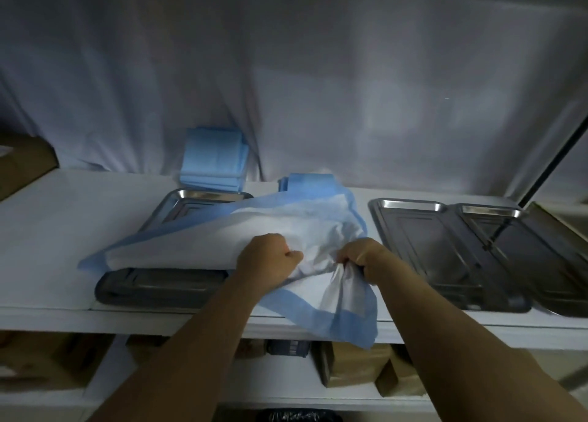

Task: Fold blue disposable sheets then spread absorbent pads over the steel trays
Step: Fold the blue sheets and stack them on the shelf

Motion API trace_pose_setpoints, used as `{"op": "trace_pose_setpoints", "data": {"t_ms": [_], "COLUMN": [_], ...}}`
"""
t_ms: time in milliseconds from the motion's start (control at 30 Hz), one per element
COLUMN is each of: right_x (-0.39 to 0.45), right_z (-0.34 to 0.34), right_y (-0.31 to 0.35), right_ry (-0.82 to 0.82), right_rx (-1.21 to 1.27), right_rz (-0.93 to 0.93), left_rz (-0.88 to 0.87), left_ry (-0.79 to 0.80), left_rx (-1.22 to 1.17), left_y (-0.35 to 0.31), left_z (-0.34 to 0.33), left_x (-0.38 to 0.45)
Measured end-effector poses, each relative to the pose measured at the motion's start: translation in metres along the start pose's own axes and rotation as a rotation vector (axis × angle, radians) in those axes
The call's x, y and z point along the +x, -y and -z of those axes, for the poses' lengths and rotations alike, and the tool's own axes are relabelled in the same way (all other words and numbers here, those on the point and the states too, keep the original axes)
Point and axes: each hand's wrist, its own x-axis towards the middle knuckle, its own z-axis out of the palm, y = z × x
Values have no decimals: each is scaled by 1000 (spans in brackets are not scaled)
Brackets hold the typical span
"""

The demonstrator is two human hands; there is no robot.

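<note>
1. The left hand (pixel 269 257) was curled into a fist, clamped on a bunched fold of the absorbent pad (pixel 286 227) near the middle of the view.
2. The right hand (pixel 366 257) was likewise closed tight on the pad, pinching a crumpled ridge just beside the left hand, at its 3 o'clock.
3. The pad was a soft, wrinkled rectangle, white and quilted in the middle with a smooth blue border; its near corner drooped over the front edge of the bench (pixel 47 230).
4. The pad lay partly over the left steel tray (pixel 165 286), a shallow rectangular pan with rounded corners and a rolled rim, hiding most of its right side.
5. At 3 o'clock from the hands, two more steel trays (pixel 423 246) sat side by side, bare, their dull metal floors showing stamped rectangular panels and shiny far rims.
6. At 12 o'clock, a stack of folded blue sheets (pixel 214 163) leaned against the draped white cloth backdrop (pixel 286 71), with a second low blue pile (pixel 305 179) just beside it.
7. Brown cardboard boxes (pixel 353 364) stood on the shelf under the bench.
</note>
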Motion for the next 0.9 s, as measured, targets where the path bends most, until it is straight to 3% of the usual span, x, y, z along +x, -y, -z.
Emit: {"op": "trace_pose_setpoints", "data": {"t_ms": [100,167,233,333,367,433,533,600,667,700,800,900], "right_x": [-6,-5,-13,-28,-32,-35,-36,-46,-49,-51,-52,-49], "right_z": [14,21,20,2,-8,-29,-51,-57,-59,-60,-67,-85], "right_y": [-2,-8,-12,-13,-10,-3,-2,-3,-4,-4,5,15], "right_ry": [-213,-378,-460,-568,-546,-339,25,173,164,139,2,-94], "right_rx": [-204,-307,-316,-474,-541,-613,-805,-960,-1031,-1032,-861,-653], "right_rz": [91,121,140,270,360,498,458,385,366,361,378,515], "left_rz": [-51,-81,-148,-165,-178,-233,-295,-265,-150,-90,6,155], "left_ry": [215,322,231,97,60,-32,-31,34,142,119,-140,-185], "left_rx": [-52,81,207,182,172,138,136,159,110,76,49,144], "left_y": [19,29,37,31,24,14,4,7,16,23,45,61], "left_z": [9,10,8,8,11,20,35,37,37,37,46,57], "left_x": [-17,-26,-30,-39,-42,-46,-52,-58,-64,-65,-61,-61]}}
